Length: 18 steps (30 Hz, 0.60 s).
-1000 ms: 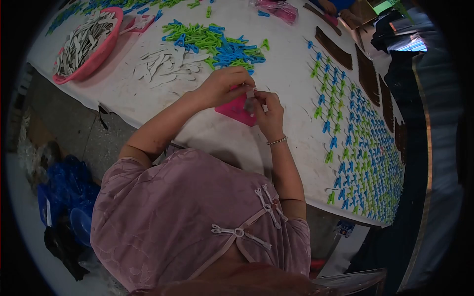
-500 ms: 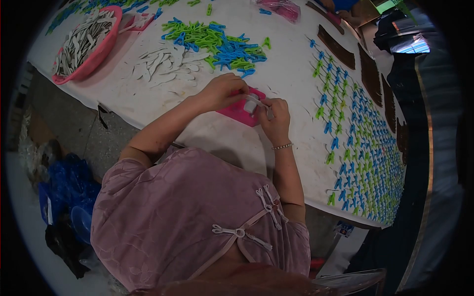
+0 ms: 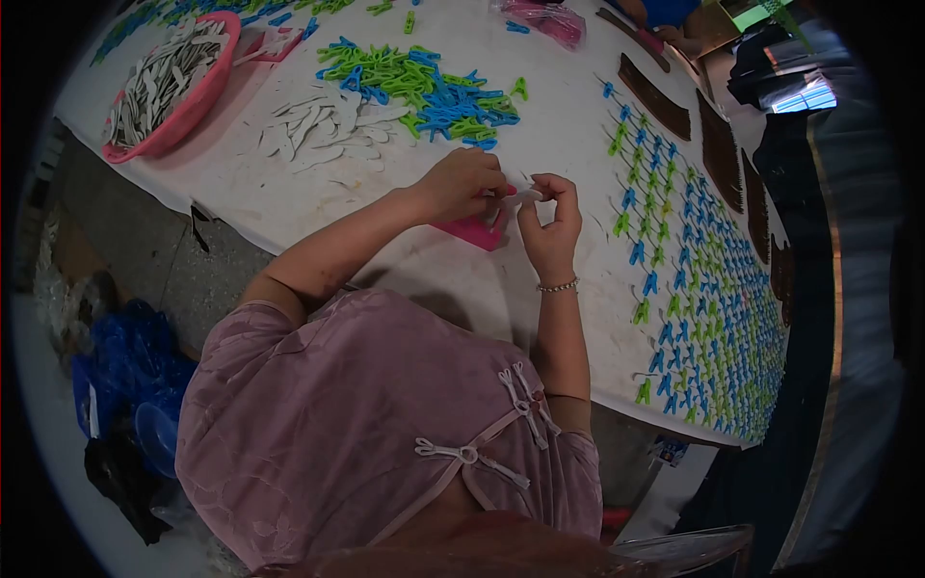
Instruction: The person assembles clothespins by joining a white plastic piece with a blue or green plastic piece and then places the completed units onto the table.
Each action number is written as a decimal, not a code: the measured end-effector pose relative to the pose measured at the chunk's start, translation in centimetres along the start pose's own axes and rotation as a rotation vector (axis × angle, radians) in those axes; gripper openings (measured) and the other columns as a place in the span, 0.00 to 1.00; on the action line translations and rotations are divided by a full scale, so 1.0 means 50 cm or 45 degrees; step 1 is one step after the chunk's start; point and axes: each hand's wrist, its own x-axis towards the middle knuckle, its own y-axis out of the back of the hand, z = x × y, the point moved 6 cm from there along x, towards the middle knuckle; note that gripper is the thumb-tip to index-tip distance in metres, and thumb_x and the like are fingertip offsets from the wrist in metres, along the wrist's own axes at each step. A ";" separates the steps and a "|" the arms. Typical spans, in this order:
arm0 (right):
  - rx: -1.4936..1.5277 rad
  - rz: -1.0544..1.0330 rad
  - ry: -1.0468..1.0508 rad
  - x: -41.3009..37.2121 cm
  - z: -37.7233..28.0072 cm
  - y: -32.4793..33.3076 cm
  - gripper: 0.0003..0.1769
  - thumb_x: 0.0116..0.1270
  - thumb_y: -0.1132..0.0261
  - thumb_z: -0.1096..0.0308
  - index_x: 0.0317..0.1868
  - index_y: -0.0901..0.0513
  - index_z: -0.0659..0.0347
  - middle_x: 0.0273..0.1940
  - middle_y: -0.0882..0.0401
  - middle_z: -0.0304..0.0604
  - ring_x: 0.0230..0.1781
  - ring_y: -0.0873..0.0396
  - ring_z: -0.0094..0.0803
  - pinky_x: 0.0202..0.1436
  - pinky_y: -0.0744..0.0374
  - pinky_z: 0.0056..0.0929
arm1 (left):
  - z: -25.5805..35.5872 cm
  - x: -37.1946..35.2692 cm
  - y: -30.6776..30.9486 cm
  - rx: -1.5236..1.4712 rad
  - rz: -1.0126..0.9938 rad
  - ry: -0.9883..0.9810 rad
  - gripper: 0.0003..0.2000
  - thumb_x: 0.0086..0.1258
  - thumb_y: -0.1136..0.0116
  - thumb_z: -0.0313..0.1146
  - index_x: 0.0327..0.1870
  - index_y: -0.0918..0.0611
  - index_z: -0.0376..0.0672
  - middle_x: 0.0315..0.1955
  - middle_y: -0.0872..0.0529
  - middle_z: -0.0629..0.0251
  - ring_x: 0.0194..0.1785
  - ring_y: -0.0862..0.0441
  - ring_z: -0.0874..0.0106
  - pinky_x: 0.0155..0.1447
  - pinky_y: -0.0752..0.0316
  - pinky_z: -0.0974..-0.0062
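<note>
My left hand (image 3: 466, 185) is closed above a pink tray (image 3: 470, 232), partly covering it. A small pink thing (image 3: 511, 191) pokes out at its fingertips; its kind I cannot make out. Close beside it, my right hand (image 3: 553, 223), with a beaded bracelet at the wrist, pinches a small white strip (image 3: 529, 196) between thumb and finger. The strip's left end meets the pink thing or lies just next to it. Beyond my left hand lies a loose pile of flat white strips (image 3: 323, 125), with a heap of green and blue clothespins (image 3: 438, 91) behind.
A pink basin (image 3: 198, 120) full of white and grey strips stands at the left. Rows of clothespins with thin stems (image 3: 708, 289) cover the right side, beside brown curved strips (image 3: 723, 144). A pink plastic bag (image 3: 549, 21) and another person's hand (image 3: 682, 40) are at the far edge.
Both hands have shifted slightly right. A small pink thing now shows at my left fingertips. The grey block seen on the pink tray earlier is no longer visible. My right fingers have opened into a wider pinch.
</note>
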 end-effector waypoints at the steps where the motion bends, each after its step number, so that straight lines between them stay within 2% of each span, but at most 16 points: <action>1: 0.225 -0.006 -0.104 -0.004 0.018 -0.011 0.17 0.53 0.37 0.79 0.45 0.24 0.63 0.37 0.24 0.40 0.37 0.25 0.30 0.44 0.25 0.27 | -0.001 0.000 -0.004 0.030 -0.002 -0.013 0.05 0.52 0.36 0.29 0.29 0.18 0.47 0.29 0.22 0.67 0.39 0.24 0.63 0.44 0.30 0.65; 2: 0.451 -0.014 -0.207 -0.006 0.030 -0.022 0.19 0.54 0.37 0.79 0.48 0.25 0.63 0.37 0.24 0.38 0.37 0.26 0.26 0.44 0.25 0.25 | 0.000 -0.001 -0.005 0.033 0.003 -0.014 0.05 0.52 0.36 0.29 0.29 0.18 0.47 0.29 0.22 0.67 0.39 0.24 0.63 0.44 0.30 0.65; 6: 0.560 -0.086 -0.303 -0.015 0.040 -0.047 0.21 0.55 0.37 0.80 0.51 0.28 0.63 0.38 0.25 0.36 0.37 0.28 0.23 0.45 0.26 0.23 | -0.005 -0.013 0.008 -0.172 0.114 0.088 0.04 0.54 0.35 0.31 0.29 0.18 0.46 0.30 0.21 0.66 0.40 0.23 0.64 0.44 0.30 0.65; 11: 0.448 -0.202 -0.366 -0.027 0.047 -0.073 0.21 0.55 0.38 0.80 0.52 0.27 0.63 0.40 0.25 0.39 0.39 0.27 0.24 0.44 0.26 0.23 | 0.000 -0.026 0.033 -0.242 0.173 0.131 0.05 0.57 0.35 0.33 0.32 0.18 0.45 0.31 0.20 0.65 0.42 0.22 0.64 0.46 0.29 0.67; 12: 0.448 -0.204 -0.365 -0.027 0.047 -0.077 0.21 0.55 0.38 0.80 0.52 0.27 0.63 0.40 0.25 0.39 0.39 0.27 0.24 0.44 0.26 0.23 | 0.009 -0.024 0.048 -0.247 0.189 0.139 0.07 0.57 0.35 0.29 0.35 0.20 0.45 0.33 0.20 0.66 0.43 0.24 0.65 0.47 0.29 0.68; 13: 0.369 -0.206 -0.310 -0.026 0.044 -0.078 0.21 0.55 0.38 0.80 0.51 0.27 0.63 0.41 0.24 0.41 0.40 0.26 0.26 0.44 0.25 0.24 | 0.019 -0.021 0.062 -0.253 0.205 0.147 0.11 0.56 0.35 0.26 0.39 0.22 0.44 0.36 0.20 0.67 0.44 0.25 0.65 0.49 0.30 0.70; 16: 0.221 -0.209 -0.210 -0.023 0.034 -0.084 0.20 0.55 0.38 0.78 0.50 0.26 0.63 0.42 0.24 0.43 0.40 0.25 0.31 0.43 0.25 0.28 | 0.047 -0.016 0.098 -0.264 0.289 0.036 0.12 0.57 0.36 0.26 0.41 0.23 0.45 0.37 0.21 0.68 0.45 0.26 0.66 0.50 0.31 0.70; 18: 0.150 -0.206 -0.164 -0.023 0.030 -0.086 0.19 0.54 0.37 0.78 0.49 0.26 0.63 0.42 0.24 0.44 0.40 0.25 0.33 0.42 0.25 0.29 | 0.046 -0.016 0.103 -0.226 0.247 0.016 0.11 0.57 0.36 0.25 0.40 0.23 0.46 0.37 0.21 0.69 0.44 0.26 0.66 0.51 0.32 0.70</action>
